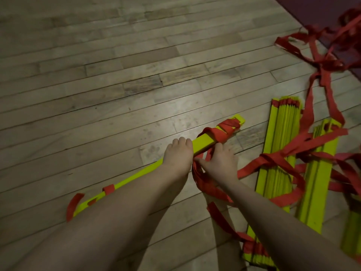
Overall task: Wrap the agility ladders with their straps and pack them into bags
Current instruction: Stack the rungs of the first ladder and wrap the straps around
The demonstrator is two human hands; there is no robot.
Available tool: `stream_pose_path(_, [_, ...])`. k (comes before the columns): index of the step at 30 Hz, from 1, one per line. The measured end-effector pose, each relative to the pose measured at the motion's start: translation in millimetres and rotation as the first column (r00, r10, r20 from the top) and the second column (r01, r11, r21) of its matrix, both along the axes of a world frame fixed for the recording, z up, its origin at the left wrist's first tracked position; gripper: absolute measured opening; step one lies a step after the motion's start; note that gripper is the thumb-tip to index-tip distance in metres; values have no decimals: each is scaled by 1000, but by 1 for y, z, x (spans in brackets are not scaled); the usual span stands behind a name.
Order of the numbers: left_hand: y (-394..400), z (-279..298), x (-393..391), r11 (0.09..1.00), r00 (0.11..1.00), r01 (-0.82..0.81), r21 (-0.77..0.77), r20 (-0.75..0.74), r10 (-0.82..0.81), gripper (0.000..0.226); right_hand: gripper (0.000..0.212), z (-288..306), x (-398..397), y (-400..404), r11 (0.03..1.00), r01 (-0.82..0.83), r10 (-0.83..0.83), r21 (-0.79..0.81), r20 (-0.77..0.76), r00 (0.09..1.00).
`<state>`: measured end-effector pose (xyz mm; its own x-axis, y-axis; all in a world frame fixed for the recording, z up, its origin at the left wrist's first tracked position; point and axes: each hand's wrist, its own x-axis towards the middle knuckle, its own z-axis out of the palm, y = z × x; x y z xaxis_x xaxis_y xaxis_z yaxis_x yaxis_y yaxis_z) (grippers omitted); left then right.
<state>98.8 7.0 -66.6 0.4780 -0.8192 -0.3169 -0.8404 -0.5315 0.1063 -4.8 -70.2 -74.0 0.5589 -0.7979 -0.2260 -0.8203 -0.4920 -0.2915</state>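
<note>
A stack of yellow-green ladder rungs lies diagonally on the wooden floor, with red strap wound around its far end. My left hand grips the stack near its middle, fingers curled over the top edge. My right hand sits just right of it and holds a bunch of red strap that hangs down toward me. Two more rung stacks lie to the right, tangled in loose red strap.
Loose red strap trails away to the upper right, onto a dark red mat. A further yellow-green stack shows at the right edge. Bare wooden floor spreads to the left and ahead. No bag is in view.
</note>
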Motion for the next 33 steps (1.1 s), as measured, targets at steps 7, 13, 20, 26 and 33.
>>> stream_pose_path(7, [25,7,7,998,994,-62,-24,-96,59,43,62,-1,4,18,977,161,-182,139,152,972])
stream_pose_path(13, [60,15,6,987,982,-154,-50,-122,147,40,31,2,11,39,934,190,-260,302,211,942])
stream_pose_path(20, [74,32,11,985,979,-169,-45,-125,163,43,59,12,10,41,922,200,-260,330,149,954])
stream_pose_path(26, [79,58,9,986,976,-138,-94,-181,119,45,53,32,8,34,916,30,-104,399,167,980])
stream_pose_path(33, [87,83,8,975,971,-171,-140,-194,142,43,23,62,1,44,701,-137,-348,700,503,791])
